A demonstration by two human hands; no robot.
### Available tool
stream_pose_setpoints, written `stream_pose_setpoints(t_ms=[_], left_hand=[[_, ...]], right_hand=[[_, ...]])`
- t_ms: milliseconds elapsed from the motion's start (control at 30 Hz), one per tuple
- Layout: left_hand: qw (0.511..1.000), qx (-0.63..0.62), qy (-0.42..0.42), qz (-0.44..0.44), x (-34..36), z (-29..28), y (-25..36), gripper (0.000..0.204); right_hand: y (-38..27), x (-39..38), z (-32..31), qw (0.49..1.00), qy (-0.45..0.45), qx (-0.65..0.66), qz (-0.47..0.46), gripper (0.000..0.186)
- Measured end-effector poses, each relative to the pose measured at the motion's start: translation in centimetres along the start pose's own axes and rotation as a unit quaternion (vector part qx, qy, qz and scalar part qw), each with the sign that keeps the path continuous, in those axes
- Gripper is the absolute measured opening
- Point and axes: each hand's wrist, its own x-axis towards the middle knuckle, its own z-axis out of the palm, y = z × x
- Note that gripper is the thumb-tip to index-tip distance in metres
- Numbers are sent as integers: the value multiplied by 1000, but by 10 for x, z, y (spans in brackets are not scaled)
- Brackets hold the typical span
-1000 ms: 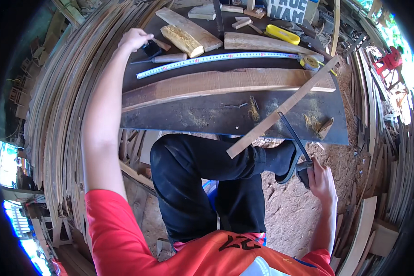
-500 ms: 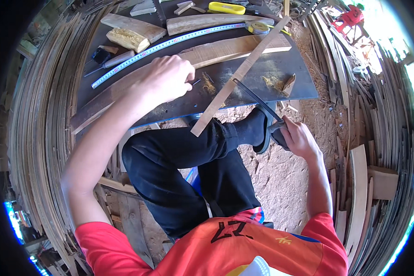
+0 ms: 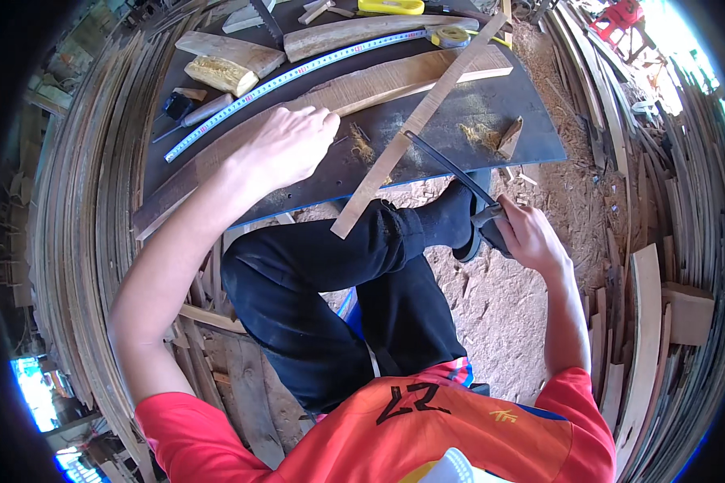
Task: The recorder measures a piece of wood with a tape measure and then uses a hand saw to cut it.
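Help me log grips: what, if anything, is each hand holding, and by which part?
The right hand grips a narrow dark tool by its near end. Whether the left hand holds anything cannot be told.

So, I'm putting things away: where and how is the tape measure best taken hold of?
By its rounded yellow case, probably from above and the near side. The compact case sits at the right end of the long, thin blade, which would likely bend. A plank lies behind the case and the wooden strip passes close on its right, so those sides look tighter.
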Motion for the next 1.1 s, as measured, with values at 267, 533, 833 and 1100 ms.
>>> stream_pose_setpoints(t_ms=[267,533,833,1100], left_hand=[[979,-111,-108,-134,5,-37,1,13],[997,-47,-52,-22,2,-30,-3,15],[985,-145,-66,-65,12,-17,9,26],[970,-227,-30,-80,14,-7,10,24]], right_hand=[[1,0,-2,1000,-16,-10,4,34],[0,0,-2,1000,-4,-5,-10,30],[5,-2,2,1000,8,-7,-19,28],[1,1,-1,1000,-3,-9,-15,28]])
